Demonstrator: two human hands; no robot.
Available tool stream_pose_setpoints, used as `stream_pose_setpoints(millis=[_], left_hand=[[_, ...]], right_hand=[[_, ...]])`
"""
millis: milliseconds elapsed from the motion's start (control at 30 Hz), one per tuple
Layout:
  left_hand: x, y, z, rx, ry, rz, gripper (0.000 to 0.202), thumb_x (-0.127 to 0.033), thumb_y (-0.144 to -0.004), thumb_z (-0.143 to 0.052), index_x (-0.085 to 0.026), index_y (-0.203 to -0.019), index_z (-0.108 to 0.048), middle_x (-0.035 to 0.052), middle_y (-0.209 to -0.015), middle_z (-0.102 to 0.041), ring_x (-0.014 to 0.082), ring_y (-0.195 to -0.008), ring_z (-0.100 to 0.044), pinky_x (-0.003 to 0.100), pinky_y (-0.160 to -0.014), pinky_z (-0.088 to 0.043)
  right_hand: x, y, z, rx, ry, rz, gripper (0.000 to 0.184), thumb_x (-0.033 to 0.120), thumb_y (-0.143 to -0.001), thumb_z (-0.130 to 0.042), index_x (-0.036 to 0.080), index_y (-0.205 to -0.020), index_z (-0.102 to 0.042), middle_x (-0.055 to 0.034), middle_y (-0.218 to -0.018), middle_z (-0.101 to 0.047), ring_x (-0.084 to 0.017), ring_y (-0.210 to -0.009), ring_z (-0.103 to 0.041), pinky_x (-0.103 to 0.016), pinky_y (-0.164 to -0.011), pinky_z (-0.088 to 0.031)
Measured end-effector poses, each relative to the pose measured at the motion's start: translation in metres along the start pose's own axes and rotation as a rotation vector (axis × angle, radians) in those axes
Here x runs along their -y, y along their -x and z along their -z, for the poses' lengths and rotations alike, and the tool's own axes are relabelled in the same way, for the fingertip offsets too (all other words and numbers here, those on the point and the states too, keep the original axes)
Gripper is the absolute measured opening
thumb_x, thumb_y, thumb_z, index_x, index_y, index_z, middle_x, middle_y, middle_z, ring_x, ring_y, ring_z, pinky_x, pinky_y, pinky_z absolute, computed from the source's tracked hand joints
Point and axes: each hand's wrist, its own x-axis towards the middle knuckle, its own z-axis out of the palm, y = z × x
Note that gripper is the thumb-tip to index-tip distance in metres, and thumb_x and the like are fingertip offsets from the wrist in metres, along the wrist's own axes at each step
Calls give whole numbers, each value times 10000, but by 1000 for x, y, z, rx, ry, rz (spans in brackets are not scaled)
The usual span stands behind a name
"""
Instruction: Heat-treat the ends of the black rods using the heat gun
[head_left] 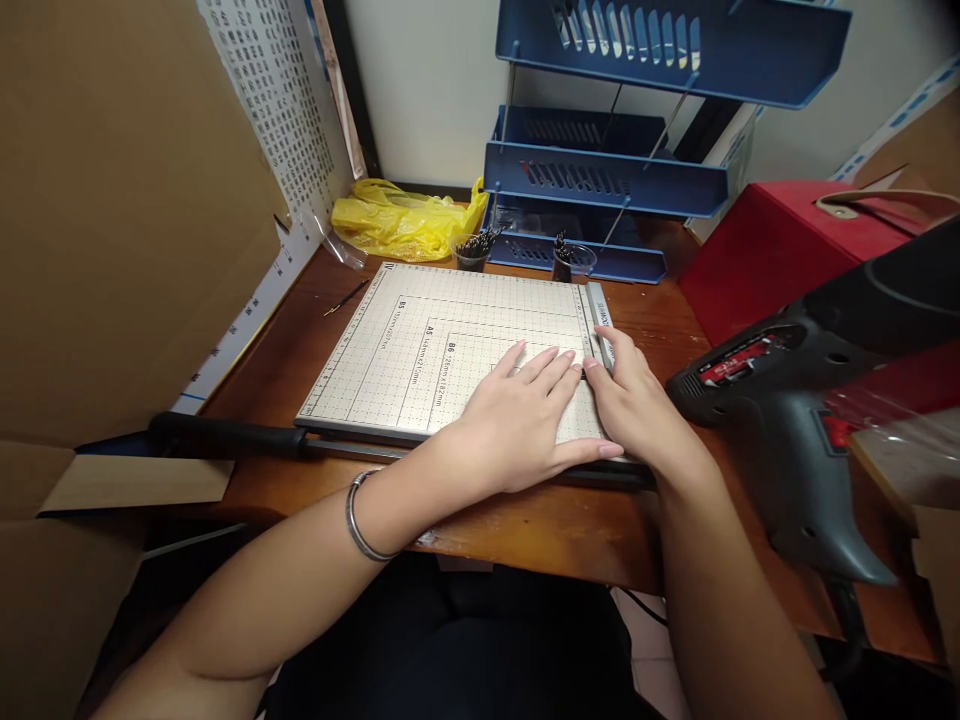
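A grey paper cutter board [420, 350] with a printed grid lies on the wooden desk [540, 530]. Its black-handled blade arm [225, 437] lies flat along the near edge. My left hand [517, 425] rests flat on the board's right part, fingers stretched out, thumb along the near edge. My right hand [634, 400] sits beside it at the board's right side, its fingertips touching the grey guide bar [598, 315] and a small dark thing I cannot make out. A metal bangle [358, 520] circles my left wrist.
A black and red heat gun [787, 400] lies at the right, beside a red box [772, 250]. Blue stacked trays [607, 170], a yellow plastic bag [405, 220] and two small cups of dark pins [472, 250] stand behind the board. Cardboard [112, 200] rises at the left.
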Motion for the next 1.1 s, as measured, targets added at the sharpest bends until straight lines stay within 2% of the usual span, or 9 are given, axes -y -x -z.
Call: stream_pose_setpoints(millis=[200, 367, 467, 567, 633, 733, 833, 1100], left_hand=[[2, 0, 3, 26, 97, 7, 932, -744, -1017, -281, -37, -1624, -270, 164, -1697, -254, 275, -1607, -193, 502, -1318, -105], [15, 3, 20, -31, 55, 71, 903, -696, -993, -480, -65, -1614, -300, 182, -1688, -267, 273, -1599, -229, 508, -1314, -118], [30, 6, 30, -124, -23, 172, 707, -548, -976, -621, -94, -1501, -487, 185, -1644, -384, 323, -1560, -326, 573, -1298, -129], [40, 7, 32, -185, -11, 195, 430, -421, -947, -686, -149, -1279, -666, 134, -1545, -548, 337, -1462, -482, 608, -1281, -170], [41, 6, 31, -213, 13, 204, 276, -346, -944, -682, -181, -1162, -717, 96, -1452, -641, 317, -1379, -572, 598, -1274, -204], [38, 3, 28, -229, 23, 217, 169, -271, -953, -647, -196, -1068, -745, 67, -1244, -759, 275, -1233, -677, 574, -1269, -224], [35, 1, 25, -222, -1, 199, 164, -238, -971, -602, -194, -991, -758, 53, -1093, -796, 256, -1128, -723, 573, -1261, -233], [36, -2, 21, -225, -41, 188, 218, -224, -991, -573, -202, -1006, -790, 65, -1051, -805, 251, -1080, -742, 559, -1269, -209]], right_hand=[[0, -1, 0, 2, 15, 21, 595, 459, -1003, -383, 176, -1525, -378, -215, -1585, -420, -350, -1508, -386, -604, -1213, -342], [1, -2, -1, -8, 7, 13, 580, 460, -1002, -387, 195, -1518, -391, -206, -1590, -421, -347, -1504, -397, -615, -1211, -339], [3, -2, 0, 9, 20, -14, 610, 460, -1007, -373, 163, -1539, -370, -218, -1601, -407, -354, -1507, -389, -617, -1208, -342], [7, -1, 1, 25, 25, -48, 639, 459, -1005, -370, 133, -1555, -359, -220, -1614, -390, -359, -1510, -379, -609, -1215, -334], [9, -1, 2, 28, 30, -64, 645, 461, -1003, -372, 132, -1558, -362, -214, -1620, -387, -362, -1506, -384, -607, -1217, -328], [10, -1, 3, 28, 35, -78, 640, 467, -999, -382, 148, -1554, -371, -200, -1619, -398, -361, -1496, -398, -603, -1219, -326], [10, -1, 3, 28, 29, -81, 637, 477, -997, -386, 158, -1548, -376, -194, -1617, -403, -355, -1499, -398, -591, -1224, -328], [8, 0, 2, 20, 38, -61, 630, 481, -1000, -388, 164, -1545, -388, -193, -1611, -413, -357, -1485, -421, -590, -1217, -342]])
